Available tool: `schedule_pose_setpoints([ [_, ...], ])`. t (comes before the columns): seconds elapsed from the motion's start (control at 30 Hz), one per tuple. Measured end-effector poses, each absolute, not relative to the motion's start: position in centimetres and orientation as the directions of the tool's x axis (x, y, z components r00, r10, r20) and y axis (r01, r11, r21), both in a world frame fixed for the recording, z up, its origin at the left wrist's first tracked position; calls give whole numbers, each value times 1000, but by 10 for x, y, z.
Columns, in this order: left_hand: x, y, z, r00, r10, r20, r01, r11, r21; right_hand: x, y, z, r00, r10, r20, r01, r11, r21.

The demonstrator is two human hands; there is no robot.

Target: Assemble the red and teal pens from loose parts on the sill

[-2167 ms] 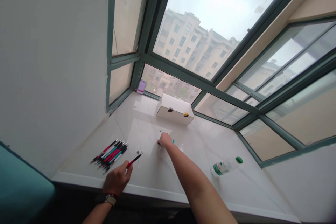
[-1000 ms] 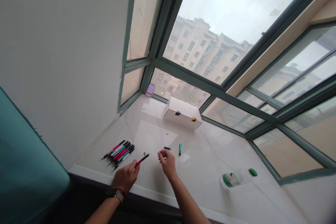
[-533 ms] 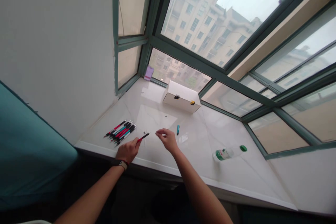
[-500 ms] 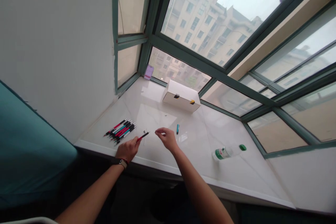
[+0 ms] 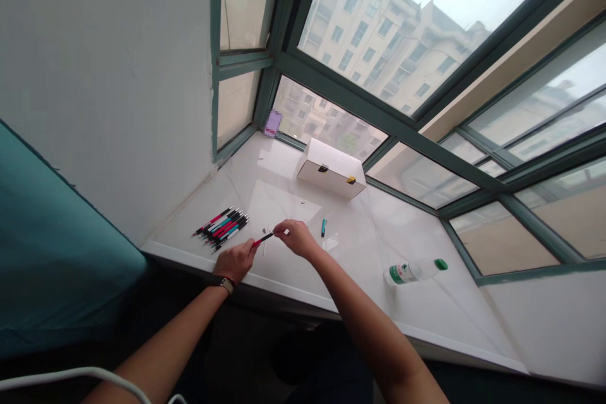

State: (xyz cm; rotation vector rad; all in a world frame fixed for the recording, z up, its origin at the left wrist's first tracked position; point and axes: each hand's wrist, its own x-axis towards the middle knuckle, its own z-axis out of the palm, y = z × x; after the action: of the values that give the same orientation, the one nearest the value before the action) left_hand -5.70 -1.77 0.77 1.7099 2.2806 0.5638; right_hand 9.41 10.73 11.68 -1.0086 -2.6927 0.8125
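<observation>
Red-and-black pen (image 5: 263, 240): centre stage, held above the white marble-look countertop (image 5: 350, 290) near its front edge, bridging one hand and the other at a slant
Left hand (image 5: 237, 261): fingers wrapped round the red end, black end poking out clear; a good anchor, and it wants to stay firm so the barrel neither rolls nor dips
Right hand (image 5: 297, 238): thumb and forefinger pinched on the black tip end, and whether some small part sits between them, well, that is hidden
Tip work: delicate stuff by the look of it, so I'd want those fingertips square in line with the barrel, pressure light, no sideways lean that might slip or bend the point
Wrists: resting the left one on the counter edge would probably calm any wobble
Loose bits: a thin white stick (image 5: 264, 250) and a small dark piece (image 5: 264, 231) lie right by the pen, so anything dropped here could easily get mixed up with them
Teal-and-black pen piece (image 5: 324, 228): beyond the right hand, apart from it, worth not brushing with the knuckles
Pen bundle (image 5: 221, 228): just beyond the left hand, reds, teals, whites and blacks side by side; a wide elbow swing would be the risk
Green-capped bottle (image 5: 411, 272): well off to the right, out of the way
</observation>
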Motion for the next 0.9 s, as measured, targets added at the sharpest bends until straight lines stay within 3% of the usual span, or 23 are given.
schedule_pose_setpoints([
  [0.5, -60, -16, -5, -240, 962, 129, 899, 170, 404, 90, 107, 116, -786, 619, -2, 519, 658, -546],
  [0.9, -61, -16, -9, -206, 964, 170, 905, 121, 409, 97, 104, 115, -841, 536, -76, 529, 784, -326],
])
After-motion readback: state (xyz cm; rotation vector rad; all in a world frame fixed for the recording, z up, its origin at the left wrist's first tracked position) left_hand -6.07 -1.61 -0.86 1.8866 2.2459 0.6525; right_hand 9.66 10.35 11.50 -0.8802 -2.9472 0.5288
